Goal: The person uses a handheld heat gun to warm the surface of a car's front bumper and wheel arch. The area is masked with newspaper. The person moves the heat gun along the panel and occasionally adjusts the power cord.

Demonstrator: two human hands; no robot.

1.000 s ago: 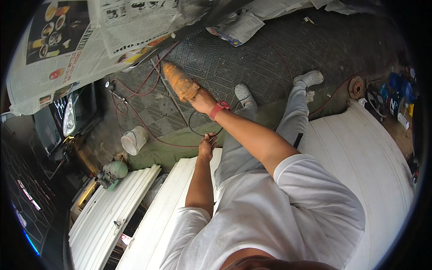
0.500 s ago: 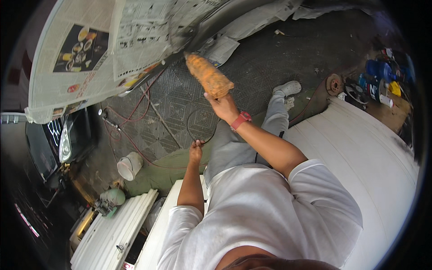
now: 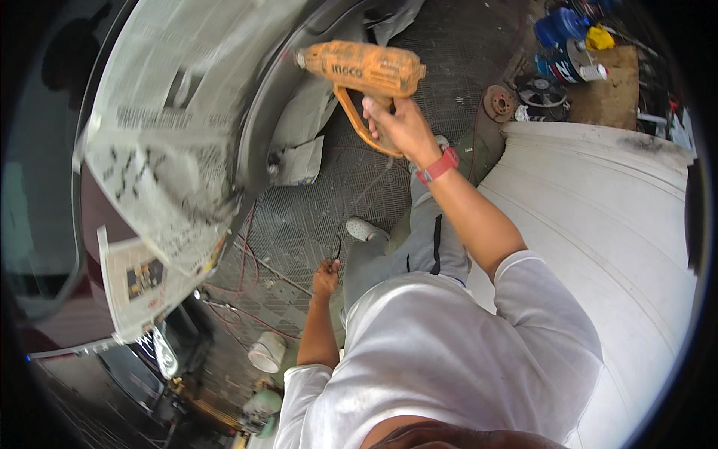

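Observation:
My right hand (image 3: 407, 133), with a red watch on its wrist, grips the handle of a dirty orange heat gun (image 3: 368, 69). Its metal nozzle points left, close to the dark curved edge (image 3: 256, 127) of a car body masked with newspaper (image 3: 172, 142). The nozzle looks just short of that edge, though I cannot tell whether it touches. Lower down, near my left leg, my left hand (image 3: 325, 278) is closed around a thin dark cord (image 3: 338, 247). Most of the cord is lost against the dark floor.
A red hose (image 3: 253, 263) runs over the ridged floor mat. A white bucket (image 3: 267, 352) stands lower left. To the right lies a large white panel (image 3: 598, 217). Beyond it are a rusty brake disc (image 3: 499, 103), a blue water jug (image 3: 561, 28) and a brown board (image 3: 613, 86).
My right hand has raised the heat gun and turned it, so its nozzle points left along the masked car. My view and stance have shifted; the left hand still holds the cord.

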